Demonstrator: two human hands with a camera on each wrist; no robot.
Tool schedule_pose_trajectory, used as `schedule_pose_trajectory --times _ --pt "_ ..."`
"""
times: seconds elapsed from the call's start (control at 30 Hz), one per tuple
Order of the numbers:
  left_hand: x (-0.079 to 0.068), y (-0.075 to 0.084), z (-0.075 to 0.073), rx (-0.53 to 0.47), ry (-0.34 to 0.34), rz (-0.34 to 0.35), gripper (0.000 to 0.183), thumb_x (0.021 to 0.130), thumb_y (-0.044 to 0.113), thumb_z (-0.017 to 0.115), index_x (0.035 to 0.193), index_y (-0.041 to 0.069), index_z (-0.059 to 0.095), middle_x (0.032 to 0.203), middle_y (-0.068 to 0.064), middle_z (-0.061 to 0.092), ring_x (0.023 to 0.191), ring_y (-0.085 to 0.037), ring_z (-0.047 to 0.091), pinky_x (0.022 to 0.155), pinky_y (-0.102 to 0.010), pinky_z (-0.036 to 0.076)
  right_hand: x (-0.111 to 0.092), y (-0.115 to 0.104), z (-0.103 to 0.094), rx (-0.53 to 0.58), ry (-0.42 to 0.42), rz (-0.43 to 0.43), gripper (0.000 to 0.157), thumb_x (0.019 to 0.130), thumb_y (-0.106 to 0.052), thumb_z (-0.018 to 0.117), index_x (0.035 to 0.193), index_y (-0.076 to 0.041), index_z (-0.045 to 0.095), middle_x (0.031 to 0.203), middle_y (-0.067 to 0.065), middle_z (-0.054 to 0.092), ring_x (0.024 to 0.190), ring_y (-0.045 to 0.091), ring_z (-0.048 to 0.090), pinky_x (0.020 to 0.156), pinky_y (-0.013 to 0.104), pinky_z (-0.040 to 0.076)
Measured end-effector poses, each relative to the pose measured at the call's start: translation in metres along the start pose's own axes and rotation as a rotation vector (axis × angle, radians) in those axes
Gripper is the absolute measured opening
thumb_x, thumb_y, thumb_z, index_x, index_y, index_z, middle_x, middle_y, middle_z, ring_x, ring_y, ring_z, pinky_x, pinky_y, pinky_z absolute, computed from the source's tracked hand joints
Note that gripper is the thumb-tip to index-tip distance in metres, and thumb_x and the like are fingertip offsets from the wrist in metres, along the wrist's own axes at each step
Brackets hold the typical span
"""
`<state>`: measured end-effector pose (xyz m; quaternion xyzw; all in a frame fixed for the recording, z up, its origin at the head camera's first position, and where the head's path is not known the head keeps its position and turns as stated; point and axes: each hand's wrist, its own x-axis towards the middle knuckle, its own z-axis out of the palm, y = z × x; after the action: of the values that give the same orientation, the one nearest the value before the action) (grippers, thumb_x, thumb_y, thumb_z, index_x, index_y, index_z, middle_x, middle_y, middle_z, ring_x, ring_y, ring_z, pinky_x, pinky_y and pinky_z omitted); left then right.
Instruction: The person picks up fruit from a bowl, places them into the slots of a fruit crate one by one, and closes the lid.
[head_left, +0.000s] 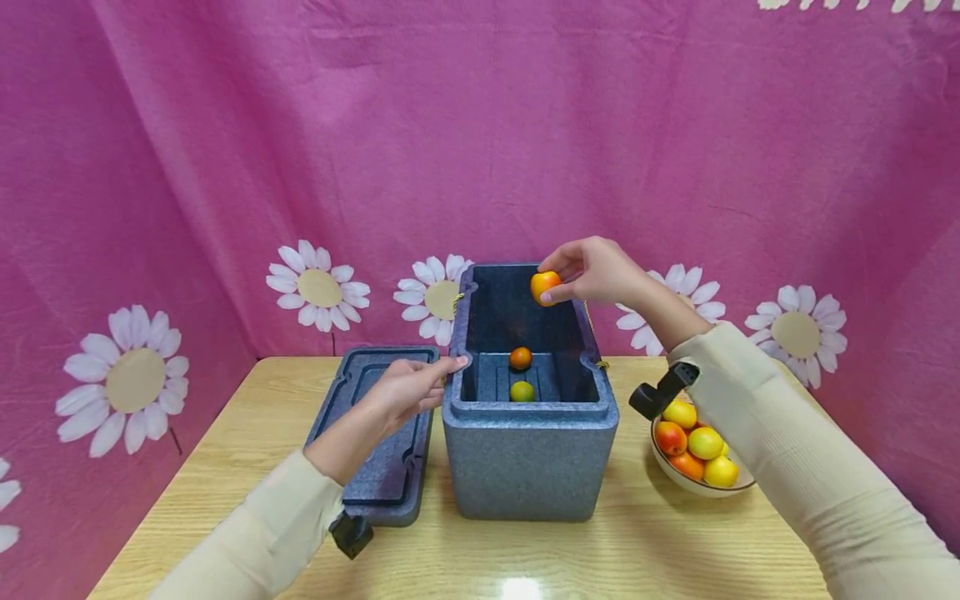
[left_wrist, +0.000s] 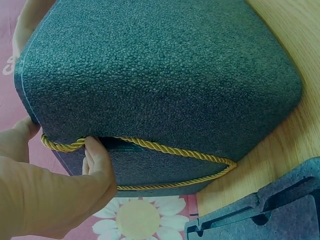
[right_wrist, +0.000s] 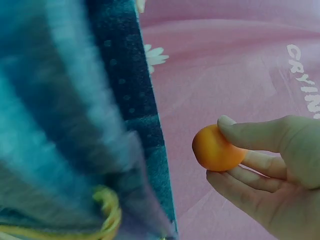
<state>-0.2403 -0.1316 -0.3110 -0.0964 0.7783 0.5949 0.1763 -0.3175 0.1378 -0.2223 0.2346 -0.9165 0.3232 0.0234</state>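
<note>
The left hand [head_left: 408, 387] is gripping a deep grey speckled-foam box [head_left: 528, 471]; the right hand [head_left: 602, 271] is pinching a round yellow-orange fruit [head_left: 543, 287].
On the pale wood-grain tabletop [head_left: 630, 550], a flat dark-grey foam lid [head_left: 375, 467] is lying leftmost. The left hand's thumb is pressing the box's left rim, its fingers touching the outer side by a twisted gold cord [left_wrist: 175, 150]; a careless tug could be tipping the box. Inside, a round orange fruit [head_left: 521, 358] and a yellow-green one [head_left: 522, 392] are resting, exposed to bruising from a high drop. The pinched fruit is hanging high near the far-right rim; a fingertip slip could be sending it outside. Rightmost, a brown-rimmed cream bowl [head_left: 705, 488] is holding heaped fruit, which a swinging sleeve could be dislodging.
</note>
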Motion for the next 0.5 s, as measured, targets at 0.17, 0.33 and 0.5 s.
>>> schedule_pose_trajectory --times 0.17,0.33,0.5 --pt "0.0 -0.001 0.0 0.0 -0.009 0.01 0.084 0.091 0.045 0.064 0.149 -0.006 0.03 0.159 -0.02 0.033 0.143 -0.031 0.042 0.119 -0.044 0.035 0.015 -0.011 0.0 -0.024 -0.022 -0.001 0.034 0.085 -0.012 0.076 0.116 0.0 0.069 0.112 0.02 0.072 0.104 0.032 0.069 0.094 0.039 0.059" --pt "0.001 -0.001 -0.001 0.007 -0.005 0.01 0.08 0.091 0.045 0.064 0.147 -0.004 0.036 0.155 -0.015 0.038 0.141 -0.026 0.044 0.119 -0.042 0.035 0.03 -0.018 0.004 -0.021 -0.041 0.009 0.034 0.084 -0.014 0.076 0.115 0.0 0.069 0.113 0.02 0.073 0.105 0.032 0.069 0.096 0.04 0.057" --pt "0.001 -0.001 0.0 0.018 0.008 -0.001 0.075 0.091 0.045 0.065 0.143 -0.004 0.042 0.153 -0.013 0.041 0.139 -0.022 0.045 0.119 -0.04 0.037 0.043 -0.019 0.013 -0.034 -0.048 0.037 0.035 0.085 -0.016 0.076 0.116 0.0 0.07 0.114 0.021 0.072 0.105 0.032 0.066 0.096 0.041 0.056"
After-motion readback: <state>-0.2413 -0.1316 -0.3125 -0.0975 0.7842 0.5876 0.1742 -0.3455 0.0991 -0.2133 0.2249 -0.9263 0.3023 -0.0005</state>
